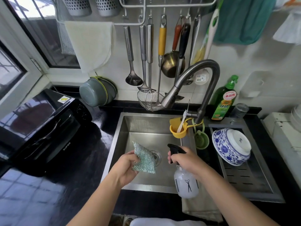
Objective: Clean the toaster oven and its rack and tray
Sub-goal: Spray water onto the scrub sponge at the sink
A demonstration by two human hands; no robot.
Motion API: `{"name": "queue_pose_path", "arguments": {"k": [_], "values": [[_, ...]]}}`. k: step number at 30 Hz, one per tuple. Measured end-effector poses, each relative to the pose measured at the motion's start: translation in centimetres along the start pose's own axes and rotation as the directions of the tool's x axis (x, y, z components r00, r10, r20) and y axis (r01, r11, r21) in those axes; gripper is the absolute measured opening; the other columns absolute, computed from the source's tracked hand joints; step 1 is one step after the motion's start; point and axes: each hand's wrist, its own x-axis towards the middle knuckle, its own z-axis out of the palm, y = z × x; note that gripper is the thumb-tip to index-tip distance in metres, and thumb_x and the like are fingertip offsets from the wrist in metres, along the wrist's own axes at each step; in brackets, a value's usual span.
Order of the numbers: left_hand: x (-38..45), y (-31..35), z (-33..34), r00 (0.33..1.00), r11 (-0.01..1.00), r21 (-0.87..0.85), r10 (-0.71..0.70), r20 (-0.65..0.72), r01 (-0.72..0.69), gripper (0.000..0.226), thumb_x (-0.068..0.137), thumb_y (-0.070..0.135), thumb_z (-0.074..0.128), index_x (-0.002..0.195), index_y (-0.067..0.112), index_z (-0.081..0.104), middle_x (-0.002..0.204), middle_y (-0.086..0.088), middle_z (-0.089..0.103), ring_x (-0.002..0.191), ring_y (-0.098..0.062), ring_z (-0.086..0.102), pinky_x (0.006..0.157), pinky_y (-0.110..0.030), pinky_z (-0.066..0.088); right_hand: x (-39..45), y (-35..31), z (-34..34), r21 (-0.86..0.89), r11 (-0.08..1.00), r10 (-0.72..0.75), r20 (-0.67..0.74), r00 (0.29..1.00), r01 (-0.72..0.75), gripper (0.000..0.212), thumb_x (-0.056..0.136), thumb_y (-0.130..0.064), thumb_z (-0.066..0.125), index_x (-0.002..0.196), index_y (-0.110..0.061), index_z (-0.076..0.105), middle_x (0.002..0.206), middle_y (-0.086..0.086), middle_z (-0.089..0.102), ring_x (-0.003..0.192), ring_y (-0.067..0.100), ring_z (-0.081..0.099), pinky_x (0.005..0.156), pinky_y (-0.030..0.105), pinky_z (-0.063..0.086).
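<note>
Head: left hand (126,167) grips scouring pad (144,158), right hand (185,159) spray bottle (186,183) over sink (123,128).

A blue-and-white porcelain bowl (231,146) lies tilted on the drain rack (244,176) right of the sink. A green dish-soap bottle (225,98) stands behind it on the black tabletop (91,154), just beside an upturned glass (239,110). A yellow holder (177,130) hangs at the faucet (200,75) base. Ladles, a wire skimmer (149,98) and a brass pot (172,63) hang above. Grey-green bowls (96,92) lean against the wall.
</note>
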Motion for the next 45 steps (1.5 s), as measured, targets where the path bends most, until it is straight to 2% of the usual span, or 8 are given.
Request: {"name": "queue_pose_path", "arguments": {"k": [3, 7, 17, 25, 36, 40, 42, 45], "values": [[-0.4, -0.3, 1.2, 1.0, 1.0, -0.02, -0.002, 0.019, 0.002, 0.048, 0.075, -0.011, 0.035, 0.113, -0.008, 0.064, 0.098, -0.023, 0.072, 0.079, -0.033, 0.074, 0.065, -0.041, 0.062, -0.4, -0.2, -0.1, -0.018, 1.0, -0.016, 0.012, 1.0, 0.016, 0.035, 0.057, -0.023, 0.062, 0.09, -0.025, 0.073, 0.095, 0.004, 0.074, 0.101, 0.027, 0.068, 0.09, 0.043, 0.053], [-0.1, -0.5, 2.3, 0.997, 0.996, 0.055, 0.074, -0.019, -0.072, 0.031, 0.106, 0.017, 0.045, 0.124, 0.003, 0.065, 0.115, -0.021, 0.074, 0.095, -0.033, 0.075, 0.084, -0.047, 0.057, -1.1, -1.2, 0.1, -0.087, 0.993, -0.071, 0.099, 0.993, 0.08, 0.035, 0.058, -0.031, 0.061, 0.092, -0.03, 0.071, 0.097, -0.002, 0.073, 0.1, 0.021, 0.067, 0.092, 0.043, 0.051], [0.5, -1.6, 3.4, 0.967, 0.92, 0.321, 0.251, -0.036, -0.227, 0.033, 0.102, -0.012, 0.045, 0.12, 0.007, 0.065, 0.114, -0.018, 0.075, 0.094, -0.028, 0.074, 0.091, -0.051, 0.058, 0.0, -3.8, 2.8, -0.227, 0.966, -0.122, 0.016, 0.992, 0.122, 0.02, 0.072, -0.026, 0.059, 0.085, -0.013, 0.067, 0.079, 0.006, 0.072, 0.078, 0.024, 0.07, 0.072, 0.04, 0.056], [0.3, -0.8, 4.0, 0.973, 0.963, 0.139, 0.231, 0.009, -0.23, 0.034, 0.106, -0.006, 0.036, 0.128, 0.006, 0.058, 0.108, -0.022, 0.074, 0.082, -0.032, 0.073, 0.074, -0.052, 0.062, 0.0, -2.3, 3.2, -0.325, 0.94, -0.117, -0.026, 0.993, 0.102, 0.012, 0.078, -0.027, 0.059, 0.081, -0.017, 0.064, 0.077, 0.002, 0.068, 0.075, 0.024, 0.064, 0.06, 0.028, 0.042], [1.7, 0.9, 4.0, 0.973, 0.975, -0.035, 0.217, -0.075, -0.22, 0.037, 0.111, 0.006, 0.034, 0.143, 0.012, 0.05, 0.112, -0.02, 0.072, 0.084, -0.03, 0.076, 0.074, -0.055, 0.062, -0.4, 0.5, 2.1, -0.247, 0.969, -0.042, -0.058, 0.997, 0.026, 0.016, 0.071, -0.031, 0.057, 0.081, -0.023, 0.066, 0.08, 0.002, 0.07, 0.083, 0.026, 0.067, 0.073, 0.043, 0.056], [3.2, 1.2, 2.8, 0.952, 0.969, 0.047, 0.247, -0.179, -0.243, 0.083, 0.1, -0.013, 0.037, 0.158, 0.044, 0.022, 0.137, -0.023, 0.058, 0.098, -0.033, 0.073, 0.095, -0.065, 0.054, -0.7, 1.6, 0.8, -0.135, 0.991, -0.015, -0.05, 0.999, 0.008, 0.021, 0.073, -0.031, 0.061, 0.09, -0.021, 0.067, 0.094, 0.01, 0.069, 0.09, 0.028, 0.065, 0.069, 0.031, 0.046], [3.5, 1.2, 2.7, 0.952, 0.964, 0.098, 0.26, -0.162, -0.247, 0.08, 0.092, -0.021, 0.036, 0.156, 0.028, 0.033, 0.129, -0.02, 0.062, 0.104, -0.032, 0.072, 0.101, -0.058, 0.054, -0.6, 2.1, 0.3, -0.075, 0.997, 0.013, -0.079, 0.997, -0.019, 0.025, 0.07, -0.034, 0.062, 0.092, -0.023, 0.068, 0.096, 0.01, 0.07, 0.085, 0.024, 0.066, 0.068, 0.031, 0.047], [4.1, 1.4, 2.1, 0.899, 0.69, 0.68, 0.426, -0.104, -0.248, 0.064, 0.092, -0.017, 0.053, 0.148, 0.013, 0.046, 0.12, -0.012, 0.069, 0.101, -0.024, 0.07, 0.099, -0.045, 0.056, -0.6, 2.7, -0.5, 0.0, 0.999, 0.041, -0.125, 0.991, -0.042, 0.023, 0.073, -0.034, 0.065, 0.095, -0.027, 0.069, 0.096, 0.007, 0.071, 0.078, 0.018, 0.063, 0.067, 0.032, 0.048]]}}
